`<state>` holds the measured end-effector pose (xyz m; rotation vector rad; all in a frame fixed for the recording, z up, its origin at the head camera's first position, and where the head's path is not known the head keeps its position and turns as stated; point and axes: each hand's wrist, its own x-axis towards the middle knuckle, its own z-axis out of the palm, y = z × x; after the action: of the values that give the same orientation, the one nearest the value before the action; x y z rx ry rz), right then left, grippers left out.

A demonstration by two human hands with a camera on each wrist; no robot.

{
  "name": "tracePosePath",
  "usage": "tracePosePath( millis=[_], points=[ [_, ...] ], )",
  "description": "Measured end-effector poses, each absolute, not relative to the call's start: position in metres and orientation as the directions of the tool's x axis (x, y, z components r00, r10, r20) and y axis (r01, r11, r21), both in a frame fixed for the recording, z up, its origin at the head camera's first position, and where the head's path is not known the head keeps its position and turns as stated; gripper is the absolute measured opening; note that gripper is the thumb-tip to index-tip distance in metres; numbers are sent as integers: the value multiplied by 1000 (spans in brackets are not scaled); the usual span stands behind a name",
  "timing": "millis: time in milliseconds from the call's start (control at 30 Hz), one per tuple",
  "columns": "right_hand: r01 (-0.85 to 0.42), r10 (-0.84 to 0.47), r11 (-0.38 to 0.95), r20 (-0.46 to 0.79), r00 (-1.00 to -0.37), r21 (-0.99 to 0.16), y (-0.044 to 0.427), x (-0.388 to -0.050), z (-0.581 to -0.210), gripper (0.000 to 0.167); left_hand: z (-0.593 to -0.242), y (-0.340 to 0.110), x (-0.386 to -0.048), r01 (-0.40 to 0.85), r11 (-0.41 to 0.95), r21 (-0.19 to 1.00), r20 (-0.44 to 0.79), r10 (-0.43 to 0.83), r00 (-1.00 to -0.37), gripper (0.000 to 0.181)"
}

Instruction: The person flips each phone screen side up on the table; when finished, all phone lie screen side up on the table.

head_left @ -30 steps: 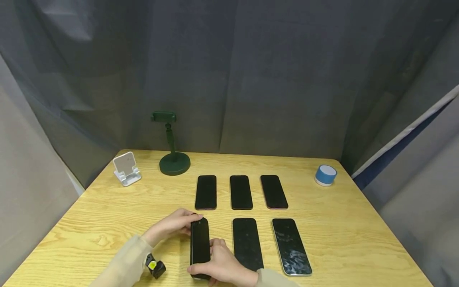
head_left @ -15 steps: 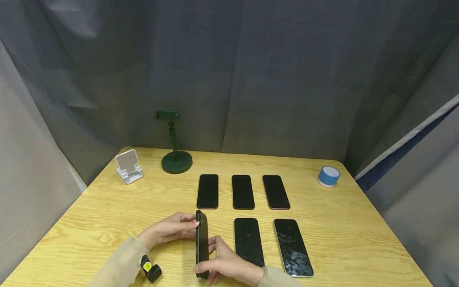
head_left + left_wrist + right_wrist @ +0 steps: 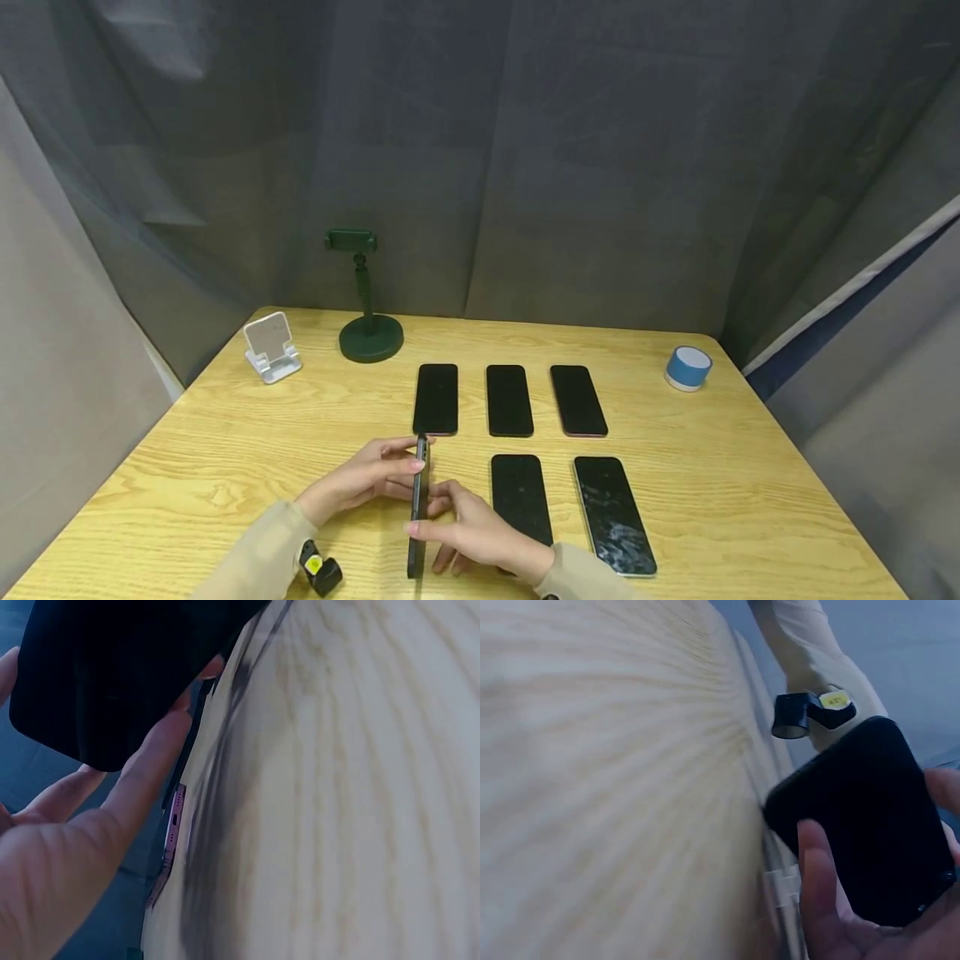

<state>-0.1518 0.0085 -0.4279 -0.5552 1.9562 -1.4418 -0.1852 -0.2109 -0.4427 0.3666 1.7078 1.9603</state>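
Observation:
A black smartphone point(image 3: 419, 512) stands nearly on its long edge, held by both hands, with its thin side facing up in the head view. My left hand point(image 3: 369, 477) grips its far end, thumb on the near side. Toward its near end, my right hand point(image 3: 480, 527) pinches it between thumb and fingers. In the left wrist view the dark phone point(image 3: 112, 675) fills the top left, fingers at its edges. In the right wrist view its dark face point(image 3: 862, 817) is seen, with fingers around the lower end. Whether it touches the table cannot be told.
Three phones point(image 3: 509, 400) lie in a back row; two more, a dark phone point(image 3: 521, 496) and a smudged phone point(image 3: 615, 515), lie right of my hands. Farther back are a white stand point(image 3: 272, 350), a green stand point(image 3: 371, 337) and a blue-and-white cylinder point(image 3: 687, 368) on the wooden table point(image 3: 187, 467).
The phone has turned from lying nearly face up to standing almost on its edge, its narrow side now upward. Both hands have turned with it and kept their grip.

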Motion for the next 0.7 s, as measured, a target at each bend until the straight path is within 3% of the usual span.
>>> tracePosePath(
  millis=[367, 700],
  points=[
    [-53, -559, 262, -107, -823, -964, 1, -170, -416, 60, -438, -208, -181, -162, -65, 985, -107, 509, -854, 72],
    [-37, -571, 194, -83, -817, -980, 5, -171, -413, 55, -442, -214, -177, -156, -41, 987, -118, 473, -873, 76]
  ],
)
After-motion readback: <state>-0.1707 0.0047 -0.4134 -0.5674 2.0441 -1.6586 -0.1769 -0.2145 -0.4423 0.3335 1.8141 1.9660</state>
